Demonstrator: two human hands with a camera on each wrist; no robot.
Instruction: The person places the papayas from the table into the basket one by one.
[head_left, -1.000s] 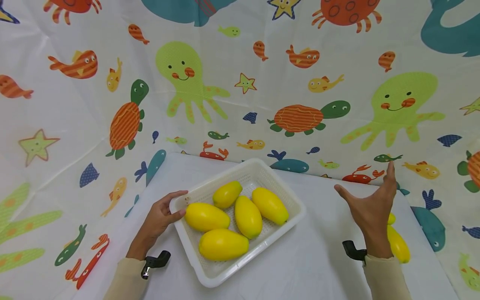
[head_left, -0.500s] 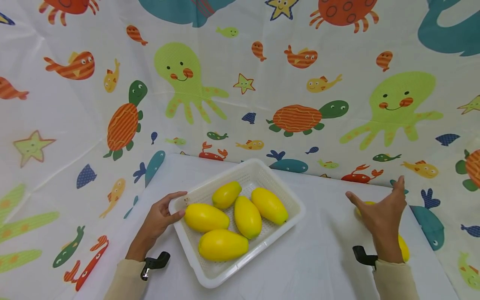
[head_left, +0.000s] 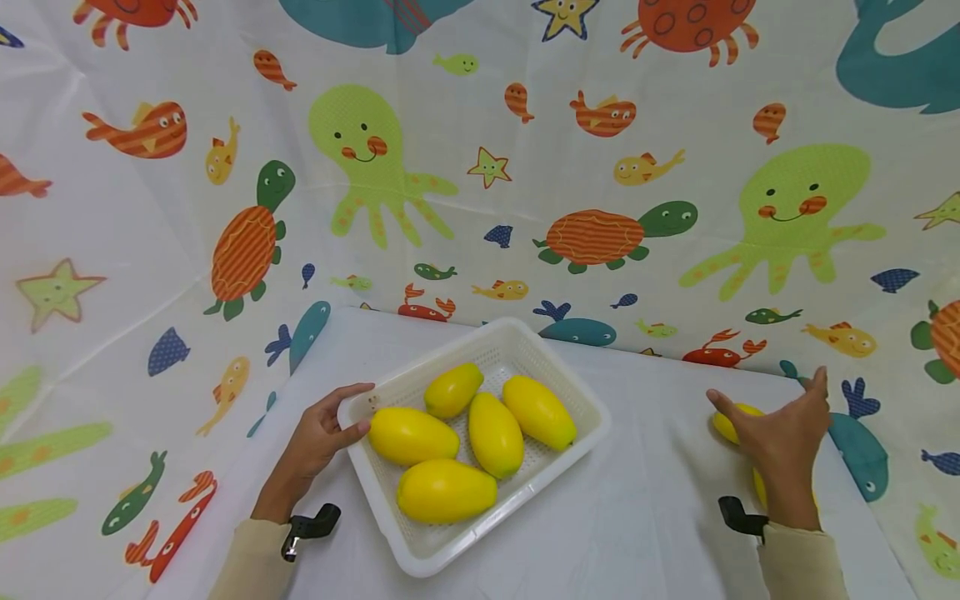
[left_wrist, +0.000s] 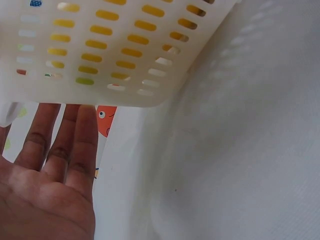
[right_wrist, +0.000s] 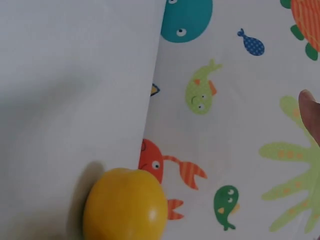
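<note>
White basket [head_left: 517, 498] set on white-covered table [head_left: 637, 525]; left corner pinched between thumb and fingers of left hand [head_left: 315, 442]. Five yellow fruits [head_left: 447, 491] contained inside. Right hand [head_left: 787, 433] spread wide, nothing gripped; two loose fruits [head_left: 725, 427] partly hidden by it, well apart from basket. Contact there cannot be told.

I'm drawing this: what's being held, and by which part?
The left hand holds the white basket by the rim at its left corner; the right hand holds nothing.
</note>
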